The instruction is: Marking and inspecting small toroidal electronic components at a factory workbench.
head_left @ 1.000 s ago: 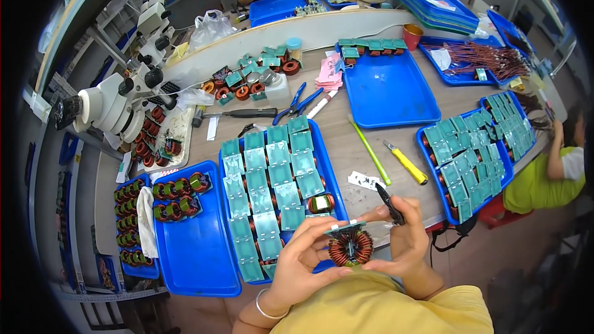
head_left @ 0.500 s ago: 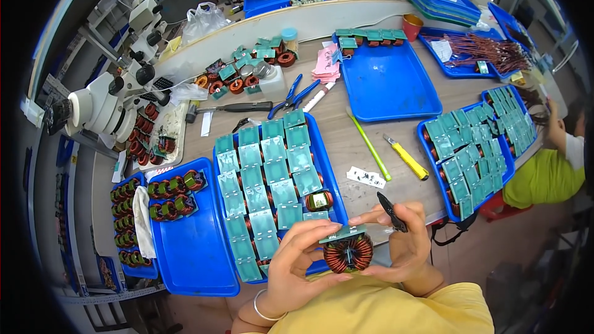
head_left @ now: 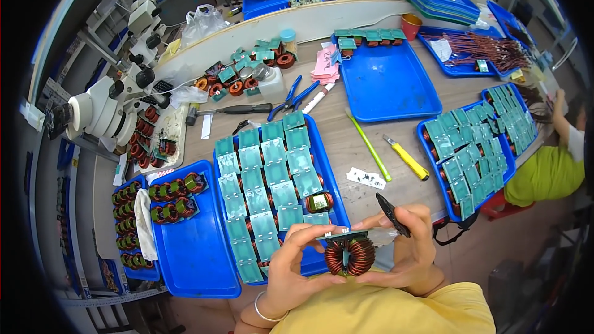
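Note:
Close in front of me, a copper-wound toroidal coil (head_left: pixel 350 256) hangs below a small green circuit board (head_left: pixel 342 234). My left hand (head_left: pixel 296 261) grips the coil and board from the left, fingers on the board's edge and thumb under the coil. On the other side my right hand (head_left: pixel 413 248) steadies them with its thumb low by the coil and a finger at the board. A black flat tool (head_left: pixel 392 214), its exact kind unclear, is tucked in the right hand's fingers. Just beyond lies a blue tray (head_left: pixel 332 176) with rows of similar board-and-coil pieces, one turned coil-side up.
At left, a blue tray (head_left: pixel 197 260) carries several coils near its far end. A yellow utility knife (head_left: pixel 406 158), green pen (head_left: pixel 369 147), label strip (head_left: pixel 365 178), blue pliers (head_left: pixel 292 99) and hammer (head_left: pixel 238 109) lie on the table. A microscope (head_left: pixel 102 102) stands left. Co-workers sit opposite and right.
The coil and board have been tilted in my hands, so the board now shows more edge-on and the coil's two wound halves face me. The black tool has turned slightly.

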Demonstrator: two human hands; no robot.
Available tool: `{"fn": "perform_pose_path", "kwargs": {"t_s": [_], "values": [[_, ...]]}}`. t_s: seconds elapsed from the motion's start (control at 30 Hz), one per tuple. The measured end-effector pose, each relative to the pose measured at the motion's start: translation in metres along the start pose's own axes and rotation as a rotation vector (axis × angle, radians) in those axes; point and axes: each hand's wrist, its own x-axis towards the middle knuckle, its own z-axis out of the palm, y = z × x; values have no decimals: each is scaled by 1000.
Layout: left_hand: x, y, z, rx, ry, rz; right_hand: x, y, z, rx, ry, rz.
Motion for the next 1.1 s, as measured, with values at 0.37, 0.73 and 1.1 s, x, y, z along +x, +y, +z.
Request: {"fn": "perform_pose_path", "kwargs": {"t_s": [0.37,0.73,1.1], "values": [[-6,3,5,-159,61,-13,0,-6,0,37,0,123],[-3,10,9,-172,27,73,-3,-12,0,30,25,73],[-6,2,7,70,-25,108,11,-23,-11,-39,-136,81]]}}
